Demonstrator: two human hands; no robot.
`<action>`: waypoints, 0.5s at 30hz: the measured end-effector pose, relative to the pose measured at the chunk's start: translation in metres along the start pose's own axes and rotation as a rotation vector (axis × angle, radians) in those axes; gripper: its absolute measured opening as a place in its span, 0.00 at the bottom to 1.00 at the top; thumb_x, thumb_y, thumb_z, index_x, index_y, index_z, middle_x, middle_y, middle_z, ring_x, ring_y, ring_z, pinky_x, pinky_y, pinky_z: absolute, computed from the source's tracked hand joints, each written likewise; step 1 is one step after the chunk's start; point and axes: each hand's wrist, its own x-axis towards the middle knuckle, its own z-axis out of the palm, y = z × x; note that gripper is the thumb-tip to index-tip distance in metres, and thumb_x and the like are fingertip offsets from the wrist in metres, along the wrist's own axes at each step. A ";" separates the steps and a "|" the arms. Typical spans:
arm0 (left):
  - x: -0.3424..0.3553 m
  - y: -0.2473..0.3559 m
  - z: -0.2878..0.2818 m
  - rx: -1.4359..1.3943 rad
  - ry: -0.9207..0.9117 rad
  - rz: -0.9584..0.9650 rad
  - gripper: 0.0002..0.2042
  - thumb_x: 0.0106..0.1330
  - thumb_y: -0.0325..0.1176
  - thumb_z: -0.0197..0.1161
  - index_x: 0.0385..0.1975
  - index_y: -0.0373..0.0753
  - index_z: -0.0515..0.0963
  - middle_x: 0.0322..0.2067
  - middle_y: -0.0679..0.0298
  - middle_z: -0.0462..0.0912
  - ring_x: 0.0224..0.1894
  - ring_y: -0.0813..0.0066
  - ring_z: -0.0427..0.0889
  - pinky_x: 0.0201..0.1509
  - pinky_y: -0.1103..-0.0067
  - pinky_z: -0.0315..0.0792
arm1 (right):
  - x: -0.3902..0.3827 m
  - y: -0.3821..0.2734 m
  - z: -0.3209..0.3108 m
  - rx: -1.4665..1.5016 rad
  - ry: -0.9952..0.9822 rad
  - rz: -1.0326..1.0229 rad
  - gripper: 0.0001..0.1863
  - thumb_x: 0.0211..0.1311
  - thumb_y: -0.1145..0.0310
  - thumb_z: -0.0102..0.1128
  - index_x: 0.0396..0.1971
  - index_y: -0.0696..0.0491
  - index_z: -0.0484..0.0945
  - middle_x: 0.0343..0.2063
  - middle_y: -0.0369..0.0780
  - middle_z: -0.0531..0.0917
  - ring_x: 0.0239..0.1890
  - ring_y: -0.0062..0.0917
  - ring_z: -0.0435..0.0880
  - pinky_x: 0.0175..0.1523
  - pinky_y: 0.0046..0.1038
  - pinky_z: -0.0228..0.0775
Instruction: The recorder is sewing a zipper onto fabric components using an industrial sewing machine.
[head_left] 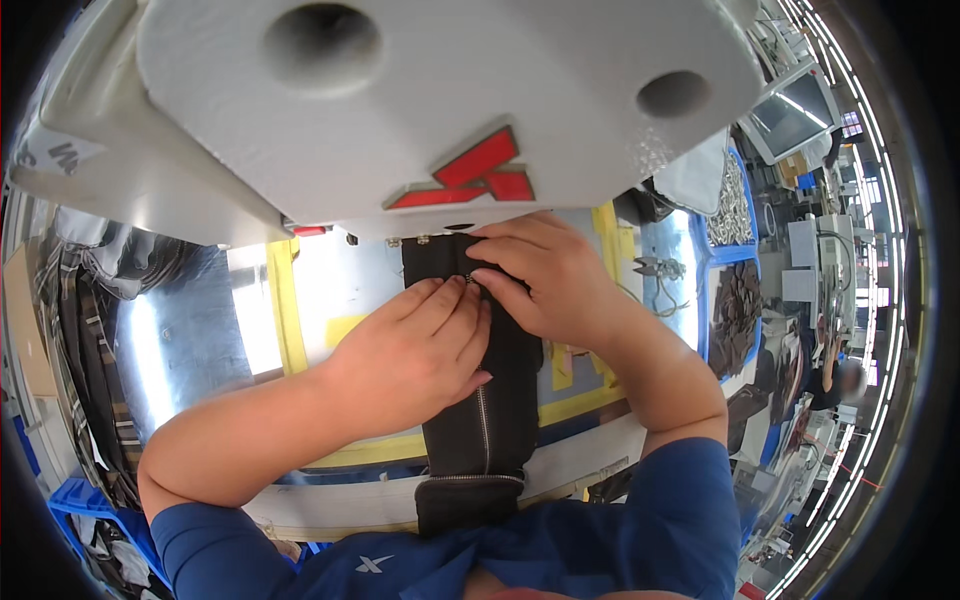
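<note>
A long black fabric piece with a metal zipper [484,430] runs from under the machine head toward my body, its near end hanging over the table's front edge. My left hand [415,345] lies over its left side with the fingers bent and their tips together at the zipper line. From the right, my right hand [545,275] pinches the same fabric between thumb and fingers, close under the machine. The two hands' fingertips almost meet, and the small metal part between them is mostly covered.
A big grey machine head [450,110] overhangs the work and hides the table's far part. Yellow tape [285,310] marks the tabletop. Snips [660,268] lie at the right, beside blue bins holding metal pieces [733,205] and dark pieces [735,310]. Folded dark garments [100,350] are piled left.
</note>
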 end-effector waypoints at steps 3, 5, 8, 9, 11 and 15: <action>0.000 0.000 0.001 -0.011 0.002 -0.003 0.27 0.59 0.47 0.68 0.49 0.29 0.80 0.48 0.50 0.82 0.54 0.56 0.81 0.61 0.67 0.74 | -0.001 0.002 0.000 -0.006 0.006 -0.020 0.12 0.53 0.74 0.70 0.39 0.55 0.85 0.43 0.41 0.87 0.43 0.39 0.85 0.50 0.36 0.79; 0.001 0.000 0.001 -0.012 0.003 -0.001 0.27 0.59 0.47 0.68 0.49 0.29 0.80 0.48 0.50 0.82 0.54 0.56 0.81 0.61 0.67 0.75 | 0.000 0.001 0.000 -0.039 0.008 -0.046 0.12 0.53 0.74 0.70 0.39 0.55 0.86 0.43 0.41 0.87 0.43 0.39 0.85 0.50 0.36 0.79; 0.002 0.000 0.000 -0.033 0.002 -0.013 0.27 0.58 0.47 0.69 0.49 0.29 0.80 0.48 0.50 0.82 0.53 0.56 0.81 0.60 0.68 0.75 | 0.001 0.001 -0.001 -0.091 -0.001 -0.097 0.12 0.52 0.74 0.70 0.39 0.55 0.86 0.44 0.40 0.87 0.43 0.38 0.85 0.50 0.35 0.78; 0.002 -0.001 -0.001 -0.043 0.004 -0.029 0.27 0.57 0.47 0.70 0.48 0.29 0.80 0.49 0.50 0.82 0.53 0.55 0.81 0.60 0.68 0.76 | 0.001 0.001 -0.001 -0.109 -0.012 -0.123 0.12 0.52 0.73 0.69 0.38 0.55 0.86 0.44 0.40 0.87 0.43 0.37 0.85 0.51 0.35 0.78; 0.001 -0.002 -0.001 -0.053 0.006 -0.045 0.28 0.56 0.47 0.71 0.48 0.29 0.80 0.49 0.50 0.82 0.53 0.55 0.81 0.60 0.68 0.76 | 0.002 0.002 -0.002 -0.117 -0.031 -0.136 0.12 0.52 0.73 0.69 0.39 0.56 0.85 0.44 0.40 0.87 0.43 0.36 0.85 0.51 0.35 0.78; 0.002 -0.007 -0.002 -0.053 0.069 -0.163 0.30 0.53 0.47 0.73 0.49 0.30 0.79 0.51 0.50 0.81 0.53 0.54 0.81 0.58 0.66 0.76 | 0.004 0.000 -0.004 -0.121 -0.081 -0.136 0.13 0.52 0.72 0.68 0.40 0.56 0.84 0.46 0.39 0.86 0.45 0.34 0.85 0.52 0.35 0.77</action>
